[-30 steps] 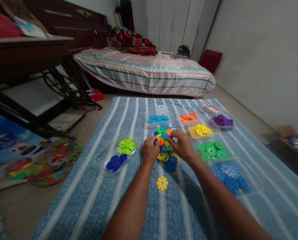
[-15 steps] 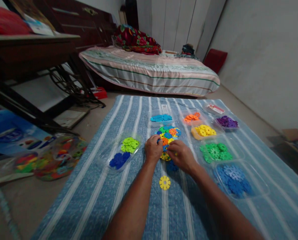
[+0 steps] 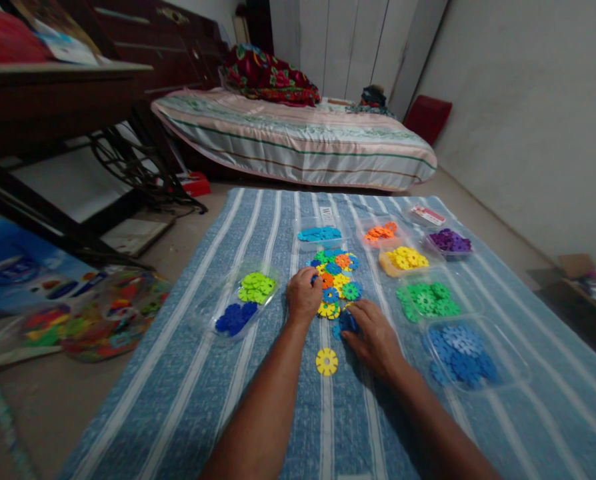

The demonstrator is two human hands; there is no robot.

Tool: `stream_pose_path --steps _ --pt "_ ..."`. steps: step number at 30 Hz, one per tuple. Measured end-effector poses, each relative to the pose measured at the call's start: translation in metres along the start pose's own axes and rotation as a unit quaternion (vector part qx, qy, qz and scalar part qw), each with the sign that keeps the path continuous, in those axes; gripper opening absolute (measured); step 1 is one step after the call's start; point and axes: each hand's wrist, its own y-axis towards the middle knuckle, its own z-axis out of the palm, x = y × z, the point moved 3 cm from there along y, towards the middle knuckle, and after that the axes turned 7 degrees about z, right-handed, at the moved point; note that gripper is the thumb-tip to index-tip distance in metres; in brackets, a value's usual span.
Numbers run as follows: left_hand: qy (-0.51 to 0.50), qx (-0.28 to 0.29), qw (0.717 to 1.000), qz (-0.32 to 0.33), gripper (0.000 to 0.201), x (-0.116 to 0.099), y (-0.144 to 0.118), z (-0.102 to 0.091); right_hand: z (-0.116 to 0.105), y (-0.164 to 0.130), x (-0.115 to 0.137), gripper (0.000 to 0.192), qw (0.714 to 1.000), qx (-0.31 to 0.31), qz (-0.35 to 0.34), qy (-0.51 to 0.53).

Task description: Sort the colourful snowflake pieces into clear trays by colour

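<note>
Everything sits on a blue striped cloth (image 3: 258,400) spread on the floor. In the middle of it there's a flat cluster of joined snowflake discs (image 3: 335,280), mixed colours. The left hand (image 3: 303,297) is curled on the cluster's left edge, fingertips pinching a disc there. The right hand (image 3: 373,337) lies on the cloth at the cluster's near edge, fingers bent over a dark blue disc (image 3: 347,323); can't tell if it's really gripped or just pressed. One loose yellow disc (image 3: 327,361) lies just nearer me, between the two wrists.

Clear plastic tubs all around, sorted by colour:
- left side: one tub (image 3: 238,303) with lime green discs at its far end and dark blue ones nearer
- far edge: light blue pieces (image 3: 319,234)
- right side, far to near: orange (image 3: 381,233), purple (image 3: 449,241), yellow (image 3: 405,259), green (image 3: 428,300), then a big tub of blue (image 3: 461,357)

There's a small white label (image 3: 327,215) behind the light blue tub and a red-and-white card (image 3: 425,215) near the cloth's far right corner, both too blurry to read.

Off the cloth's left edge, a clear bag of mixed pieces (image 3: 108,320).
</note>
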Motion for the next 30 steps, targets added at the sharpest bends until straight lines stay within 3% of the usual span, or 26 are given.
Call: stream_pose_path --steps 10,13,16,22,27,30 --pt "0.001 -0.004 1.000 -0.003 0.019 0.001 0.001 0.001 -0.009 -0.002 0.004 0.016 0.997 -0.027 0.040 0.052" --pt "0.003 -0.003 1.000 0.001 0.017 0.001 0.001 0.001 -0.016 -0.003 0.009 0.005 0.995 -0.035 0.040 0.079" --pt "0.005 -0.002 1.000 0.005 0.017 0.001 0.002 0.001 -0.029 -0.005 0.017 0.006 0.995 -0.026 0.035 0.093" --pt "0.003 -0.002 1.000 0.006 0.017 0.001 0.002 0.001 -0.084 -0.011 0.020 0.009 0.997 -0.063 0.037 0.037" --pt "0.003 -0.002 1.000 0.003 0.017 0.001 0.001 0.002 -0.139 -0.020 -0.017 0.022 0.983 -0.128 0.082 -0.099" --pt "0.003 -0.002 1.000 0.005 0.018 0.001 0.001 0.002 -0.157 -0.026 -0.036 0.038 0.967 -0.107 0.104 -0.204"
